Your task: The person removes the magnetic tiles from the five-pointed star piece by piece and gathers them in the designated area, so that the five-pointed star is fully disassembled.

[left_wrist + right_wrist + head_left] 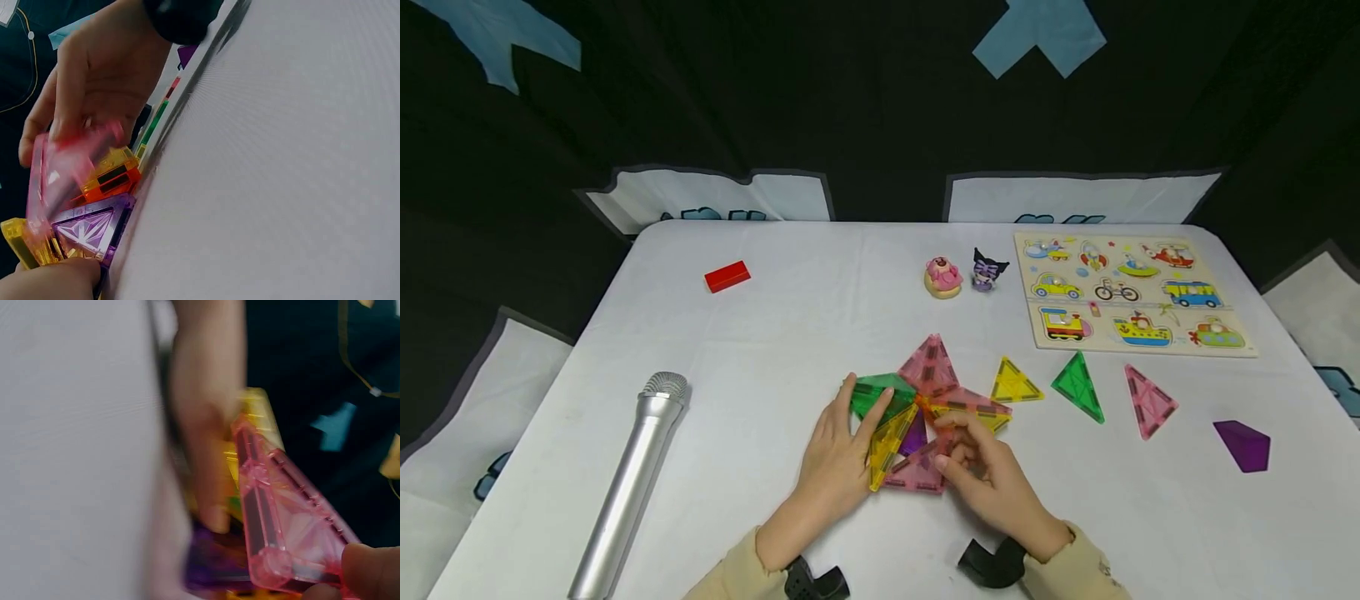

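A star-like build of see-through magnetic tiles stands near the front of the table, with a green tile [871, 390], a yellow tile [891, 437], a purple tile [87, 228] and a pink upper tile [929, 367]. My left hand [833, 462] holds its left side, thumb and fingers spanning the green and yellow tiles. On the near right side, my right hand [992, 479] pinches a pink triangular tile [287, 519] between thumb and fingers. That tile is tilted and blurred in the left wrist view. Whether its edge touches the build I cannot tell.
Loose yellow [1015, 383], green [1078, 387] and pink [1150, 402] triangles and a purple kite tile [1243, 446] lie right. Behind them are a wooden puzzle board [1131, 292] and two figurines [943, 277]. A silver microphone [632, 483] and red block [727, 277] lie left.
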The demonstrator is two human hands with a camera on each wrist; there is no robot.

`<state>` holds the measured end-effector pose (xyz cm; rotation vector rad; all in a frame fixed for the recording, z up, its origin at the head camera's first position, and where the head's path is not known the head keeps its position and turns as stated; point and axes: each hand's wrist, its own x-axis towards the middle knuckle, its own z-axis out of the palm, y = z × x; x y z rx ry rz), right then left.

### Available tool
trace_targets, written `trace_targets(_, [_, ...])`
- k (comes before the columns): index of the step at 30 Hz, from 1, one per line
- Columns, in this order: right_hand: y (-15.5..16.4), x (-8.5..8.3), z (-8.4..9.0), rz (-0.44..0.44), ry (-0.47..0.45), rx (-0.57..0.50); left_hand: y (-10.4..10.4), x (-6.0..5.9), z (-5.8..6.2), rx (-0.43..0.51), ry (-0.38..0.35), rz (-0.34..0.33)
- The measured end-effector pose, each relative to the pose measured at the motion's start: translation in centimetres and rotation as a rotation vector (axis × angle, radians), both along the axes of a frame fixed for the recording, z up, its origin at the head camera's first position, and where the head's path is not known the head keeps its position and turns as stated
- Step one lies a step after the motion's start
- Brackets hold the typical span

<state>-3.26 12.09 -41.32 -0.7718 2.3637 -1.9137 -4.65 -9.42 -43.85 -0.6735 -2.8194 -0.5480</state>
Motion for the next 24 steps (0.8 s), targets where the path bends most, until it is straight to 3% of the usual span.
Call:
trace_targets(3, [1.6,0.2,0.7,0.029,-0.130,-0.128,-0.1,0.1,0.0,0.002,-0.008,0.003])
trace_targets(5, [3.3,0.5,1.3,0.002,-0.214,-0.190,-0.1,0.1,0.0,0.008,-0.021,0.012])
trace_targets(8, [6.5,1.2,1.7,-0.123,-0.289,-0.270,-0.1,0.2,0.0,0.018,-0.047,0.031])
trace_targets(13, [13.9,3.6,0.6,-0.329,-0.353,-0.505,-0.2,0.1,-0.1,0.015,-0.080,0.039])
trace_targets(15, [16.9,4.7,0.0,-0.429,-0.409,-0.491,-0.1,0.0,-0.1,0.017,-0.084,0.033])
trace_targets(17, [19.3,5.8,-0.2,-0.588,-0.502,-0.289,0.0,-0.1,-0.1,0.025,-0.085,0.025])
trace_targets(20, [21.3,6.7,-0.6,-0.773,-0.626,0.172,0.2,-0.2,-0.2,0.032,-0.088,0.018])
trace_targets(22, [21.7,6.7,-0.7,-0.813,-0.675,0.433,0.1,-0.2,-0.2,0.034,-0.091,0.019])
trace_targets(24, [21.9,6.5,-0.7,-0.801,-0.662,0.574,0.1,-0.2,-0.2,0.032,-0.098,0.023])
